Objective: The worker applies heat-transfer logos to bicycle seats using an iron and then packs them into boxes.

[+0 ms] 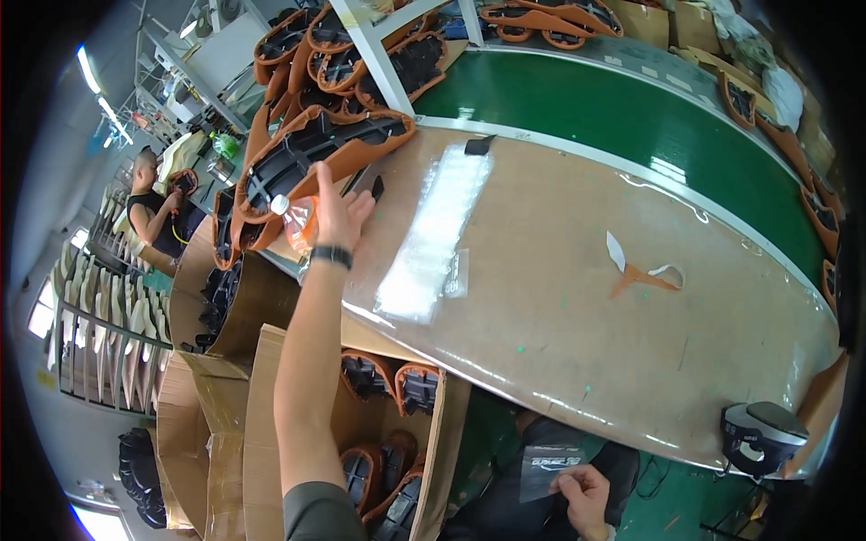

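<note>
Handling of 1 small clear bag (543,471) appears to be the step in hand. Right hand (586,500) pinches the bag at its edge, in front of dark trousers (492,509) and below the near edge of the bench (541,270). Left hand (337,219) is extended with fingers spread, beside an orange bottle (300,224) and a brown-edged black panel (311,153); contact with either cannot be confirmed. A layer of clear sleeves (435,234) lies on the bench. In judgement, the next move calls for a light, secure hold on the thin bag and clearance between the left hand and the bottle.
</note>
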Tool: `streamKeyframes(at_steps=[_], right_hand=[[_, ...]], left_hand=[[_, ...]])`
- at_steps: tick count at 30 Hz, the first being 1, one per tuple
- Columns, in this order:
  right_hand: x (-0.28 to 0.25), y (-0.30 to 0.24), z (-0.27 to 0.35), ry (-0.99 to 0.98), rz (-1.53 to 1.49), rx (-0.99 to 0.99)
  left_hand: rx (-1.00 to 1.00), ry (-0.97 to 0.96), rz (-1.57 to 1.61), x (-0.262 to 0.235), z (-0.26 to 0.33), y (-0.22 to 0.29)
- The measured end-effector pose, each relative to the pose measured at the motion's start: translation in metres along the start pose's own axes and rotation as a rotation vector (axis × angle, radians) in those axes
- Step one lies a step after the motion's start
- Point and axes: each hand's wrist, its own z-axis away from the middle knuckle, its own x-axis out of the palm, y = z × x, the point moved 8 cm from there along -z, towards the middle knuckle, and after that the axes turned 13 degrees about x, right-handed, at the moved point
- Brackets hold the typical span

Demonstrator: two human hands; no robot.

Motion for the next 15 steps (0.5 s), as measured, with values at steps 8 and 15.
streamKeyframes(at_steps=[8,15], right_hand=[[-0.003,0.0,0.007,0.07,0.048,0.156],[0.003,-0.011,0.014,0.061,0.054,0.045]], left_hand=[[0.069,0.42,0.321,-0.018,-0.11,-0.022],[0.289,-0.063,0.472,0.04,-0.028,0.07]])
